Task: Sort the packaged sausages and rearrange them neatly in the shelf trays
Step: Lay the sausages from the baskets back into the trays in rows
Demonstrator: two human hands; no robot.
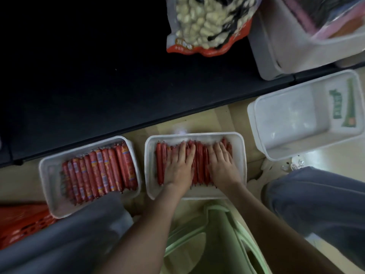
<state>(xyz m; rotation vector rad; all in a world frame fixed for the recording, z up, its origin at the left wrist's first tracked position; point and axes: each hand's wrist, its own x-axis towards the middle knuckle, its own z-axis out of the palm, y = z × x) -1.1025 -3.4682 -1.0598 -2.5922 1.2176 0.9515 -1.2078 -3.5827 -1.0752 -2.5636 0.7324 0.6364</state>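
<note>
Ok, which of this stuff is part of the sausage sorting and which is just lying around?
In the job: middle tray, its thin sausages under left hand and right hand, left tray of thicker sausages, perhaps the empty tub.
Lying about: snack bag on the shelf, red basket, green stool.

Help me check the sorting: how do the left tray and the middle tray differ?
The left tray holds thicker sausages with label bands showing; the middle tray holds thinner sausages, plainer. No hand is on the left tray's row; the left hand and right hand lie flat on the middle tray's. Both are white trays on the floor, rows packed side by side.
</note>
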